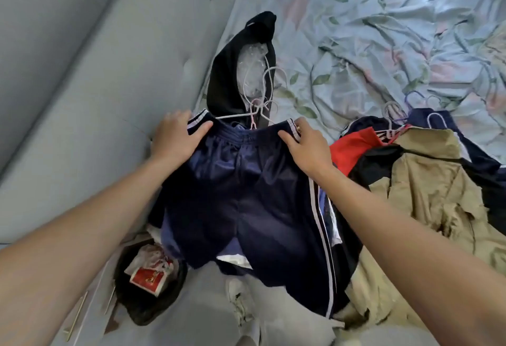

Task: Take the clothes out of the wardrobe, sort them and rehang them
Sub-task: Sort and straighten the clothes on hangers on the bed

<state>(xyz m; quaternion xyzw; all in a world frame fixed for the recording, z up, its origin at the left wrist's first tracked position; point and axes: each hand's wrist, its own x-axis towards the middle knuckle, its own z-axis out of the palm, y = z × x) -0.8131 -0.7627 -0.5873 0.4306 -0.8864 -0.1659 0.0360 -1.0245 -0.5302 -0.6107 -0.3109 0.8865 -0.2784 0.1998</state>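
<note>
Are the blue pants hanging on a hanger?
No, both hands, left and right, hold the navy track pants by the waistband, no hanger in them.

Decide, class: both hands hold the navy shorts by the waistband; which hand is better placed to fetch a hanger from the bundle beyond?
Probably the right hand: the loose hangers lie just beyond its fingertips, while the left hand grips the navy shorts at the far corner.

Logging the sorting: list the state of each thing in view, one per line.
navy shorts: held up by the waistband, hanging
left hand: gripping the waistband
right hand: gripping the waistband
black garment: lying on the bed
loose hangers: lying tangled, bare
khaki jacket: crumpled on the pile
bedsheet: wrinkled
</note>
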